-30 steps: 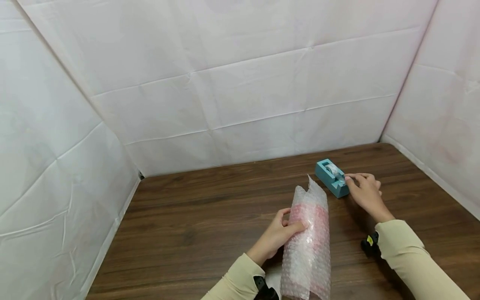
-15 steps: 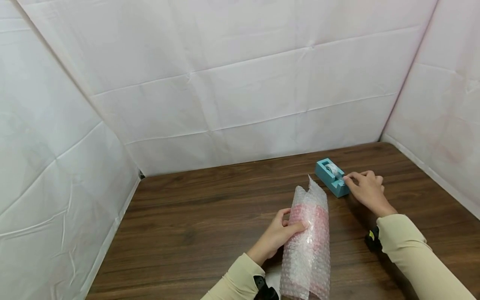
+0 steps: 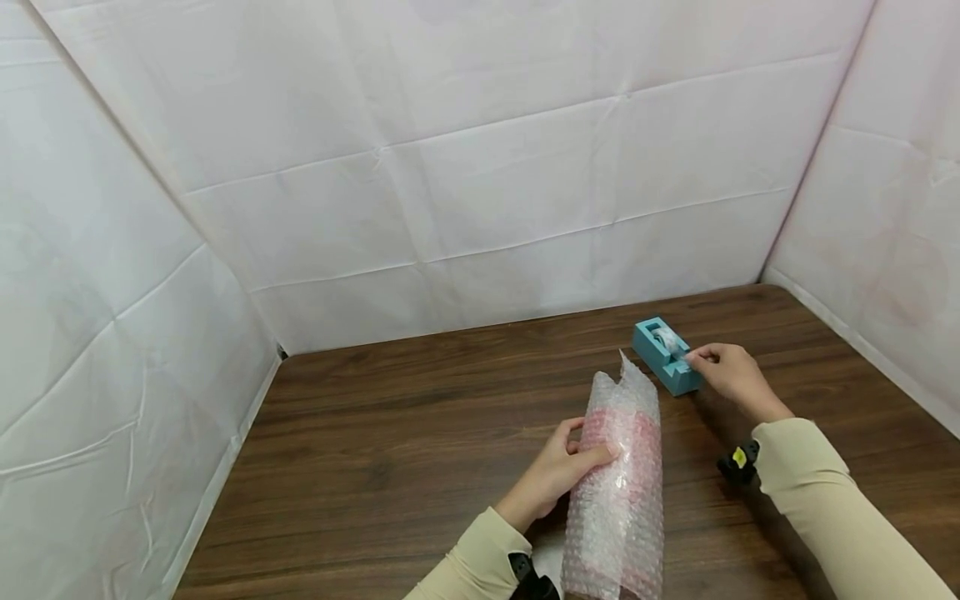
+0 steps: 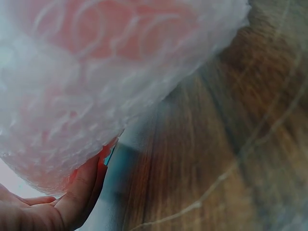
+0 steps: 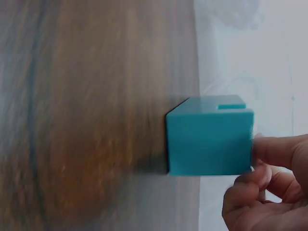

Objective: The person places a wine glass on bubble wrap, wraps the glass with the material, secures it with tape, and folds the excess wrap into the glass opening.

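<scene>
My left hand [image 3: 558, 467] grips a bubble-wrapped bundle [image 3: 626, 508] from its left side, thumb across the front. Pink-red shows through the middle of the clear wrap, and a torn flap sticks up at its far end. What lies inside cannot be made out. Beyond it stands a blue tape dispenser [image 3: 677, 379] with a roll of clear tape [image 3: 665, 338]. Just right of the dispenser's cutting end, my right hand [image 3: 735, 379] pinches the tape's loose end between thumb and index finger. In the right wrist view the dispenser [image 5: 210, 144] lies close beside those fingertips.
A dark wooden table [image 3: 390, 467] carries everything. White sheeting [image 3: 487, 167] walls off the back and both sides. Something white [image 3: 550, 560] lies partly hidden under the left wrist, beside the bundle.
The right hand has shifted only slightly at the dispenser's end, its fingers drawing in more. The left hand and the bundle have stayed nearly still.
</scene>
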`<state>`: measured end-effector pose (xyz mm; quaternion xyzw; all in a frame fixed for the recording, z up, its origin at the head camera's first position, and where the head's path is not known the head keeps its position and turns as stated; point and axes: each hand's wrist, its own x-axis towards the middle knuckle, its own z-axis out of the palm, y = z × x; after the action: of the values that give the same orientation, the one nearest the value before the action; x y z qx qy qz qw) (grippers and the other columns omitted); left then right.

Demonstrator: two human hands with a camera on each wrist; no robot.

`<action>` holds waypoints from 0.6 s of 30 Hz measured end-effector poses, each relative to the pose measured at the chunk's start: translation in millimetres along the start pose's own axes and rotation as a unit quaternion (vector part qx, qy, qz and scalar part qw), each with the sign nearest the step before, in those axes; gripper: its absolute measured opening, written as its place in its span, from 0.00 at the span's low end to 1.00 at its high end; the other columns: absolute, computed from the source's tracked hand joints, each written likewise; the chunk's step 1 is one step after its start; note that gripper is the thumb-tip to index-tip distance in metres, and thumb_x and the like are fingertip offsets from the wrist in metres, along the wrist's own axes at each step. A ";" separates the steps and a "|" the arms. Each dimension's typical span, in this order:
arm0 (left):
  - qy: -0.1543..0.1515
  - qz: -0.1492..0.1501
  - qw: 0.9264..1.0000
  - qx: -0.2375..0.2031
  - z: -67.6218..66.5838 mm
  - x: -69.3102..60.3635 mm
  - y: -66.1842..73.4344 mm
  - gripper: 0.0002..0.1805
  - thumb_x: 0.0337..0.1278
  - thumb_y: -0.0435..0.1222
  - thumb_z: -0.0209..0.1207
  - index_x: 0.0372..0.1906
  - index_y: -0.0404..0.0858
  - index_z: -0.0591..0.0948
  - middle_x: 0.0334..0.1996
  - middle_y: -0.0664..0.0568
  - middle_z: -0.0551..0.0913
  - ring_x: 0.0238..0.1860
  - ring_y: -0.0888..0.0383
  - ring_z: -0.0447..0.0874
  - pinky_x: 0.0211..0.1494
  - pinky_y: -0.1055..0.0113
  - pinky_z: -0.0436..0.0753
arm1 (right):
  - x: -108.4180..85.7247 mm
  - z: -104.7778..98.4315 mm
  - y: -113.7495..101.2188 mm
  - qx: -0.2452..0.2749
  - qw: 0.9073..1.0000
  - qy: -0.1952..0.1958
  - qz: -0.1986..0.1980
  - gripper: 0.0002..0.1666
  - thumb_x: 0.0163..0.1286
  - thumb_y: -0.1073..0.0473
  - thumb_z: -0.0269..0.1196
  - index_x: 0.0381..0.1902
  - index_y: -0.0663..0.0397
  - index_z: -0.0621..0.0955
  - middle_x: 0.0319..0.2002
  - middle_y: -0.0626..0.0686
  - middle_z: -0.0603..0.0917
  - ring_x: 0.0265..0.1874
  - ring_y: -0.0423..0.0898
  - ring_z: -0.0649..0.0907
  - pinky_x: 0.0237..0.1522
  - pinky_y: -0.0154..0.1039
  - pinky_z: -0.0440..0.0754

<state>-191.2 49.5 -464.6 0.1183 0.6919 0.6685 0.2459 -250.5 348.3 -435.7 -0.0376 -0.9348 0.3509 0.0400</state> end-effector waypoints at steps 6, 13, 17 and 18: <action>-0.003 0.002 1.000 0.004 -1.0 -1.4 0.8 0.36 0.54 0.42 0.63 0.68 0.42 0.63 0.46 0.45 0.80 0.41 0.55 0.80 0.42 0.60 0.81 | -0.6 0.8 -6.2 0.073 0.996 -0.019 0.048 0.32 0.75 0.47 0.48 0.54 0.76 0.73 0.43 0.64 0.79 0.36 0.46 0.80 0.41 0.43 0.80; -0.004 -0.001 1.000 0.012 -0.9 -2.3 0.9 0.36 0.53 0.42 0.63 0.68 0.42 0.63 0.45 0.45 0.80 0.40 0.56 0.80 0.42 0.61 0.81 | 0.6 1.0 -1.7 0.114 0.990 -0.035 0.079 0.36 0.76 0.46 0.42 0.58 0.79 0.69 0.51 0.68 0.74 0.35 0.40 0.79 0.47 0.44 0.79; -0.003 -0.003 1.000 0.013 -0.7 -2.7 0.1 0.37 0.53 0.42 0.63 0.68 0.42 0.63 0.45 0.45 0.80 0.40 0.56 0.80 0.42 0.61 0.81 | -0.2 2.1 3.5 0.130 0.987 -0.038 0.091 0.35 0.74 0.46 0.41 0.54 0.77 0.71 0.45 0.62 0.76 0.34 0.39 0.79 0.43 0.38 0.78; -0.003 -0.003 1.000 0.013 -0.7 -2.8 0.0 0.37 0.53 0.42 0.63 0.68 0.42 0.63 0.45 0.45 0.80 0.40 0.56 0.80 0.42 0.61 0.81 | -0.5 2.6 4.0 0.140 0.985 -0.039 0.092 0.34 0.74 0.46 0.41 0.52 0.76 0.72 0.42 0.59 0.77 0.34 0.38 0.78 0.42 0.36 0.78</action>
<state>-189.2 47.5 -464.1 0.1213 0.7001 0.6582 0.2487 -250.1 349.5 -440.3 -0.1033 -0.8700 0.4815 -0.0243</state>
